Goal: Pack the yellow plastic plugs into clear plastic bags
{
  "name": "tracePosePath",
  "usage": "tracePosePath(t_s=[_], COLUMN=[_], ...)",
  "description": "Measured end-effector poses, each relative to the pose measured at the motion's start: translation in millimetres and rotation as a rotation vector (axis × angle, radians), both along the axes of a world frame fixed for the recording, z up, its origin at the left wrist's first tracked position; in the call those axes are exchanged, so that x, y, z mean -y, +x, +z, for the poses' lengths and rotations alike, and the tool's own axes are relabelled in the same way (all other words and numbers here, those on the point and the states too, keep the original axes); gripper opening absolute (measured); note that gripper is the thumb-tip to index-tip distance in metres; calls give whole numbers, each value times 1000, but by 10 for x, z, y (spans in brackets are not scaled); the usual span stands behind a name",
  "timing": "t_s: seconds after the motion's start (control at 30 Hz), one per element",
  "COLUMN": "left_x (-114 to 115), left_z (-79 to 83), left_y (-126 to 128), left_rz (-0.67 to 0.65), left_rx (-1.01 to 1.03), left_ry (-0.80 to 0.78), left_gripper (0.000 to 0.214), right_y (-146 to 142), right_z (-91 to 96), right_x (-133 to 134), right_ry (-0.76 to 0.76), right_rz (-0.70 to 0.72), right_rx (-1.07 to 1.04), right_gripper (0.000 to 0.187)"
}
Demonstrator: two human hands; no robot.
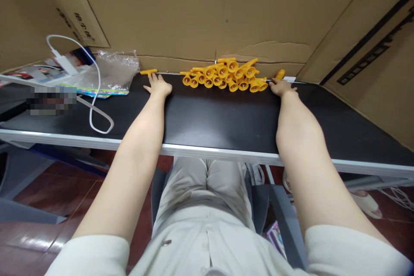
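Note:
Several small yellow plastic trumpet-shaped pieces (222,71) lie heaped at the back of the black table (207,116), most with their flared mouths toward me. My left hand (158,86) rests palm down with fingers spread, left of the heap. Just beyond its fingertips is a lone yellow T-shaped piece (148,71), apart from the rest. To the right of the heap, my right hand (283,88) lies on the table with its fingers partly apart. Another yellow piece (280,74) sits at those fingertips, its lower end hidden by the hand.
Cardboard walls (194,13) rise behind the table and at both sides. On the left lie a clear plastic bag (113,69), a white cable (98,77) with its plug and a colourful flat packet (106,93). The table's metal front edge (207,152) runs before my lap.

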State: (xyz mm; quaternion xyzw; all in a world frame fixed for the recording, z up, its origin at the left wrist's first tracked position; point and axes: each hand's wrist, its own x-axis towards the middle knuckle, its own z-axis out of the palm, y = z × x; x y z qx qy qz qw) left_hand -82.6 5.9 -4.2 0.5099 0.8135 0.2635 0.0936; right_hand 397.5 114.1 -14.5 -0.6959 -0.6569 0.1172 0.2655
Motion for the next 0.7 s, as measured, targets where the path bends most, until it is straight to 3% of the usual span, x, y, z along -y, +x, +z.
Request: tracePosePath(t_s=[0.07,0.13,0.3,0.5,0.7], left_x=[-20,-39,-66,-53,-190], left_z=[-14,-24,-47,-40,-47], left_y=[-19,-33,-29,-25,-241], left_rz=[-29,-52,-64,-12,-48], left_rx=[-12,-29,-60,-27,-106], left_ry=[-10,-31,-82,-44,-125], left_gripper=[92,86,74,86,85], right_y=[-65,-149,-213,-157,-156], right_z=[42,97,134,72,44], right_x=[48,110,160,88,59], right_ry=[-85,-136,-135,-109,-65], right_rz=[-160,-222,-213,-224,-230], right_rx=[85,172,224,233,234], right_gripper=[53,57,62,61,55])
